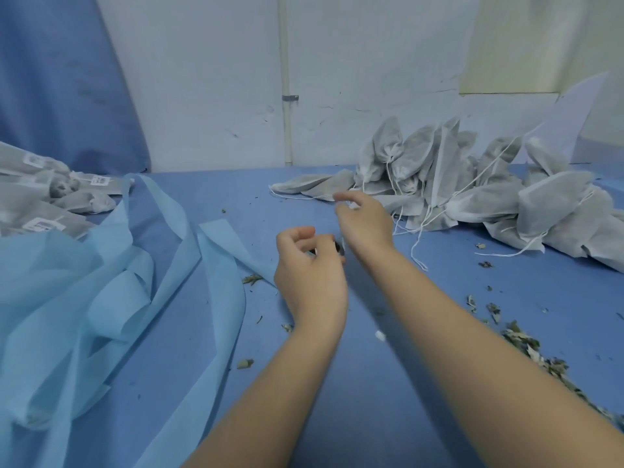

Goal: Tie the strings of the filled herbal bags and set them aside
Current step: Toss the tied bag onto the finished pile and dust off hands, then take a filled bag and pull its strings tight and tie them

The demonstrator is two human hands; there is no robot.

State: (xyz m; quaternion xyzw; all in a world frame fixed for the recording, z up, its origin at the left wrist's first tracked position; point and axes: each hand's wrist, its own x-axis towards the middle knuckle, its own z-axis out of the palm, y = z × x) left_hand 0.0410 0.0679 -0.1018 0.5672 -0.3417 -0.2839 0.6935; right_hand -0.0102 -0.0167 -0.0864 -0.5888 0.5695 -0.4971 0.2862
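Note:
A heap of grey-white filled herbal bags with loose white drawstrings lies at the back right of the blue table. One flatter bag sticks out to the left of the heap. My right hand hovers at the heap's near left edge, blurred, fingers apart, with a small white bit by the thumb. My left hand is just below and left of it, fingers curled around a small dark object that is mostly hidden.
Labelled grey bags are piled at the far left edge. Crumpled light blue fabric strips cover the left side of the table. Loose dried leaves are scattered at the right, next to my right forearm. A white wall stands behind.

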